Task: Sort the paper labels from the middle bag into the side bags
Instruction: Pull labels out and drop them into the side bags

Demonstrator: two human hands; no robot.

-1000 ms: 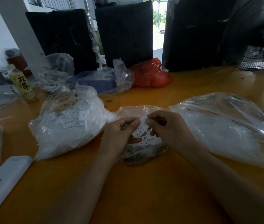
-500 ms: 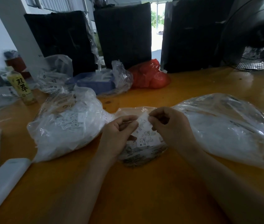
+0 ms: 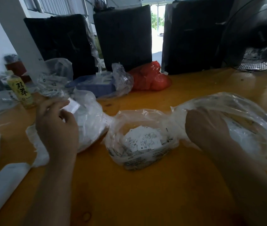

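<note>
Three clear plastic bags lie in a row on the orange table. The middle bag is open and holds several white printed paper labels. My left hand is raised over the left bag and pinches one white label between thumb and fingers. My right hand is at the mouth of the right bag, back of the hand up, fingers curled out of sight. Whether it holds a label is hidden.
A green tea bottle stands at the far left. Behind the bags lie another clear bag, a blue box in plastic and a red bag. A white flat object lies near left; a fan stands back right.
Both hands were together over the middle bag, pulling a label apart. They have separated: the left moved left and up with a label, the right swung to the right bag.
</note>
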